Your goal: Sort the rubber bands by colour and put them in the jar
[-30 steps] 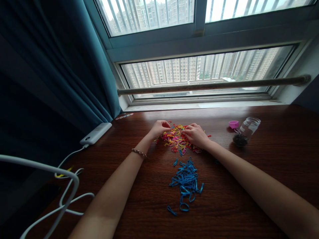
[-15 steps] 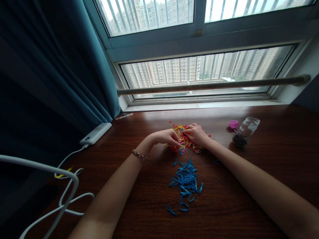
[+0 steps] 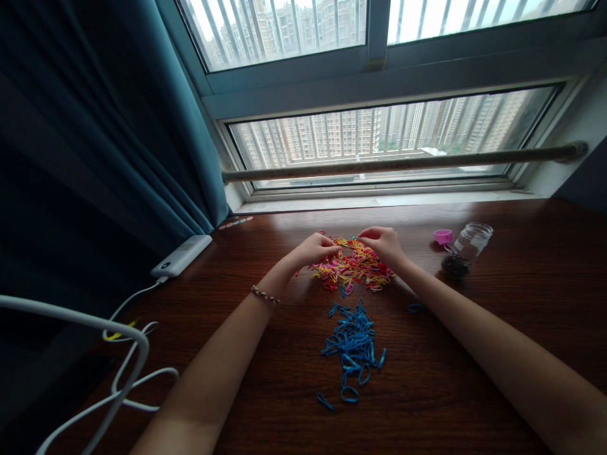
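Small rubber bands in red, yellow and pink form a loose mixed pile (image 3: 358, 268) on the brown wooden table. My left hand (image 3: 310, 250) is at the pile's left side, thumb and fingers pinched together; whatever is between them is too small to make out. At the far edge of the pile, my right hand (image 3: 385, 245) pinches a bluish rubber band (image 3: 354, 238) at its fingertips. Nearer to me lies a separate heap of blue rubber bands (image 3: 355, 341). One stray blue band (image 3: 416, 308) rests beside my right forearm.
A clear jar (image 3: 469, 248) with dark contents stands to the right, next to a small pink cup-like piece (image 3: 442, 237). On the left are a white power bank (image 3: 183, 255), white cables (image 3: 142, 354) and a blue curtain (image 3: 190, 126). A barred window lies beyond.
My right hand has moved up and slightly right to the pile's far edge, with a bluish band now showing at its fingertips. My left hand has lifted slightly up and back.
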Available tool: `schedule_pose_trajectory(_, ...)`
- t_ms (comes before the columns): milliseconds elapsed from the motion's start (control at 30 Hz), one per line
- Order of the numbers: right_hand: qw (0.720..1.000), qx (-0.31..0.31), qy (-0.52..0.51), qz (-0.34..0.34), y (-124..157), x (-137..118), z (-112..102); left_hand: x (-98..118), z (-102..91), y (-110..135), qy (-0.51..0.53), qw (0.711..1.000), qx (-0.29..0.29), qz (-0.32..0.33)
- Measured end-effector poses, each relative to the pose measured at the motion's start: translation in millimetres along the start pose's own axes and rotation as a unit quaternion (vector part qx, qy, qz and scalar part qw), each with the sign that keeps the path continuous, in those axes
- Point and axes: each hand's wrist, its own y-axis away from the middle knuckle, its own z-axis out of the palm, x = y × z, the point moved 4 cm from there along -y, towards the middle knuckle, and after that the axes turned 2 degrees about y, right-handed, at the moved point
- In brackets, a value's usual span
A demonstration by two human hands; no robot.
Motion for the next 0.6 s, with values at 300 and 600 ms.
schedule_pose_trajectory(300,0.975,0.02,-0.201,0.098,-7,6,-4,-35,-17.8,-10,-0.254,0.945,0.201,-0.034)
schedule_pose_trajectory(600,0.96,-0.047,-0.263,0.09,-6,0,6,-44,-15.1,-13,-0.205,0.965,0.156,-0.044)
